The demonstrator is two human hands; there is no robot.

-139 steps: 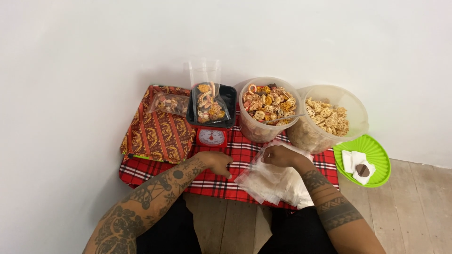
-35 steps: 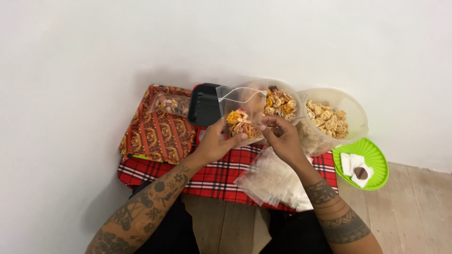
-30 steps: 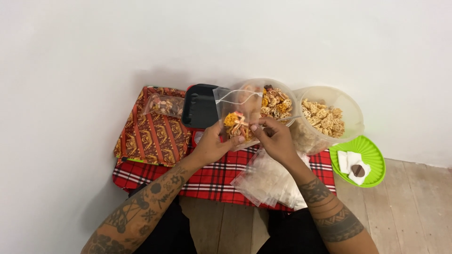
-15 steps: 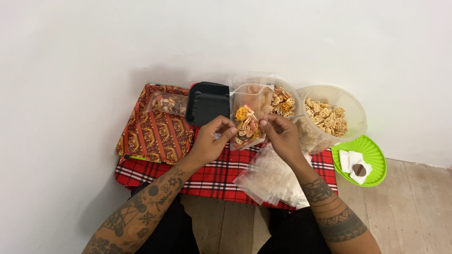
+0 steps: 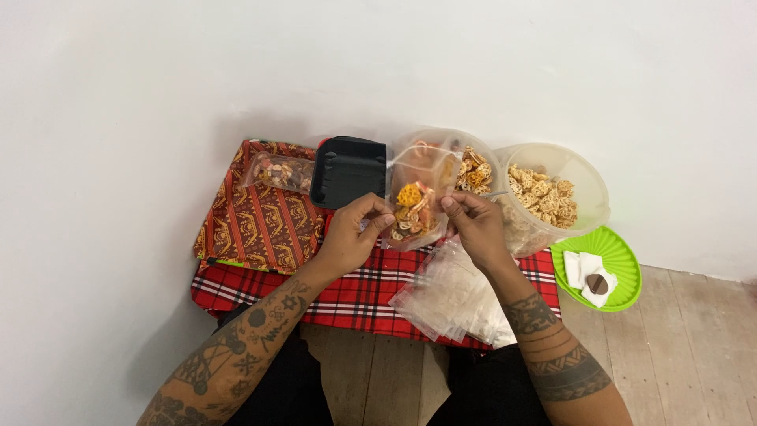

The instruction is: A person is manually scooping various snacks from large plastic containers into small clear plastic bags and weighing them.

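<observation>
A clear bag of snacks (image 5: 414, 207) is pinched between the left hand (image 5: 353, 237) and right hand (image 5: 475, 225), held up just before a black tray (image 5: 348, 170) and two tubs beyond.

I see black tray (image 5: 347, 170) on red plaid cloth (image 5: 355, 288); patterned fabric (image 5: 256, 221) at far end; green lid (image 5: 603, 268) on wooden floor (image 5: 694, 355); two snack tubs (image 5: 552, 197) by wall

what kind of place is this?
Likely a home snack-packing spot on the floor: a checked cloth on wooden floorboards against a white wall, tubs of fried snacks, and a stack of clear bags.
</observation>
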